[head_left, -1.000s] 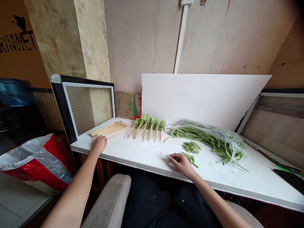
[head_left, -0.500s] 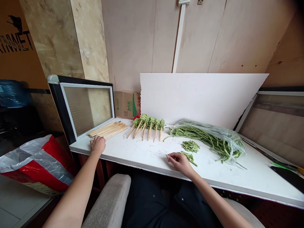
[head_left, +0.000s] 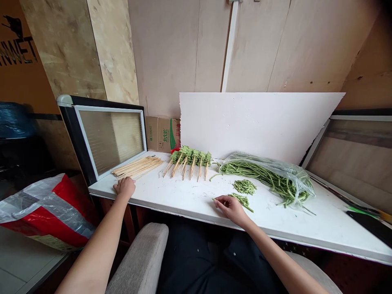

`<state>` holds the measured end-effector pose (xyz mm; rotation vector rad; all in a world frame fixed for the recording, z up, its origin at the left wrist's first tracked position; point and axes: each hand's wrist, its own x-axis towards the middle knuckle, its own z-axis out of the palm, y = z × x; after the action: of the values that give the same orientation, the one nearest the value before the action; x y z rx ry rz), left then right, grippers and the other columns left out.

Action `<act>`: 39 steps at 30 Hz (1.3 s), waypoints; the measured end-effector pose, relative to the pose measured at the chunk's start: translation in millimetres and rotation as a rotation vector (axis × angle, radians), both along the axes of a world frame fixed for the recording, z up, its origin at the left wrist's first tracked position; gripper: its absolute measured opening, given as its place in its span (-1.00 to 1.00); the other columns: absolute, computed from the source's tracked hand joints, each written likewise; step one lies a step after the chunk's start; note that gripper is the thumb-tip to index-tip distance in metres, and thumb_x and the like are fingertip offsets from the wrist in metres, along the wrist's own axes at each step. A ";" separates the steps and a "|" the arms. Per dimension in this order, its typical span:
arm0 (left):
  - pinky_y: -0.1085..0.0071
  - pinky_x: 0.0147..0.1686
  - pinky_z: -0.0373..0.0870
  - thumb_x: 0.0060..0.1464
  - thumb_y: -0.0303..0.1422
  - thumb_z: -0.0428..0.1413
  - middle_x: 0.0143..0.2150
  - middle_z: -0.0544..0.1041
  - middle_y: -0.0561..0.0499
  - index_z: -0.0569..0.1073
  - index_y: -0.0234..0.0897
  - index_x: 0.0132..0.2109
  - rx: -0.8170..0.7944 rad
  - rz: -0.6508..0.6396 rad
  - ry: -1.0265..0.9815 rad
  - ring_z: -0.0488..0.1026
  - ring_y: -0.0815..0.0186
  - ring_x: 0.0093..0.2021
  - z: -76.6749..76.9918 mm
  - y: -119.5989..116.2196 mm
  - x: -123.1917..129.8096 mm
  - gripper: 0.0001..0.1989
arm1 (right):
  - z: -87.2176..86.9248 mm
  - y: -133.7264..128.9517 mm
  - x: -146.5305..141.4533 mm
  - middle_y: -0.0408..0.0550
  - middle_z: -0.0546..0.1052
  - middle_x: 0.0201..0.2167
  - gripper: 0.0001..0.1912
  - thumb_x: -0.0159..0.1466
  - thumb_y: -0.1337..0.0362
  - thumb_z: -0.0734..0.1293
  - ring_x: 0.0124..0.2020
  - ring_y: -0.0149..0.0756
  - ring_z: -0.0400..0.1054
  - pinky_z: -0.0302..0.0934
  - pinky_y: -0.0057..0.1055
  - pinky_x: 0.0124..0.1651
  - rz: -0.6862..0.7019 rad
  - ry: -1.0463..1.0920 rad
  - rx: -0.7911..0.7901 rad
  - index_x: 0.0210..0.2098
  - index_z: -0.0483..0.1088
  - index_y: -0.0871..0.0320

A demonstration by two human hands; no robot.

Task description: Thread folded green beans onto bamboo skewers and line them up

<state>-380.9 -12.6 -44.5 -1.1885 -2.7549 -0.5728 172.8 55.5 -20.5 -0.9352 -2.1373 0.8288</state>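
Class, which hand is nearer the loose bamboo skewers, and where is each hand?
Left. The left hand is at the near edge of the loose bamboo skewers; the right hand is well to their right, by cut long-bean pieces.

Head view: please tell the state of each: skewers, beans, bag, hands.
Bare skewers: loosely piled
Loaded skewers: threaded with cut beans
Long beans: uncut, partly bagged
Bag: open, beans protruding
Bean pieces: cut, heaped
Left hand: at bare skewers, grip unclear
Right hand: pinching a bean piece
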 end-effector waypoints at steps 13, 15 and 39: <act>-0.19 0.19 0.29 0.37 -0.33 -0.14 0.21 0.48 -0.54 0.51 -0.56 0.17 0.124 0.099 0.073 0.33 -0.28 0.30 -2.9 -4.2 8.7 -0.52 | -2.6 -0.3 -0.4 0.01 0.65 -0.40 -0.55 0.36 -0.11 0.36 -0.45 -0.22 0.41 0.22 -0.35 -0.38 -0.014 -0.003 0.010 -0.22 0.65 0.15; -0.19 0.19 0.30 0.39 -0.32 -0.18 0.21 0.48 -0.53 0.50 -0.55 0.16 0.150 0.100 0.084 0.33 -0.28 0.29 -3.6 -4.6 8.6 -0.51 | -2.9 -0.2 -0.8 0.01 0.65 -0.40 -0.55 0.36 -0.11 0.36 -0.45 -0.22 0.41 0.22 -0.35 -0.37 -0.013 0.001 0.008 -0.22 0.65 0.15; 0.32 -0.26 0.52 0.37 -0.23 -0.06 -0.28 0.64 -0.04 0.43 -0.27 0.00 0.720 -0.541 -0.269 0.61 0.25 -0.41 96.7 33.5 141.0 -0.73 | 28.4 39.4 42.8 0.11 0.68 -0.14 -0.33 0.14 -0.32 0.50 -0.16 -0.04 0.50 0.30 -0.29 -0.28 -0.276 0.523 -0.227 -0.10 0.67 0.15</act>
<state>-239.9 21.0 52.2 -1.6947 -2.0088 -1.6921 215.5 94.8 7.9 -0.9693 -1.4549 1.0512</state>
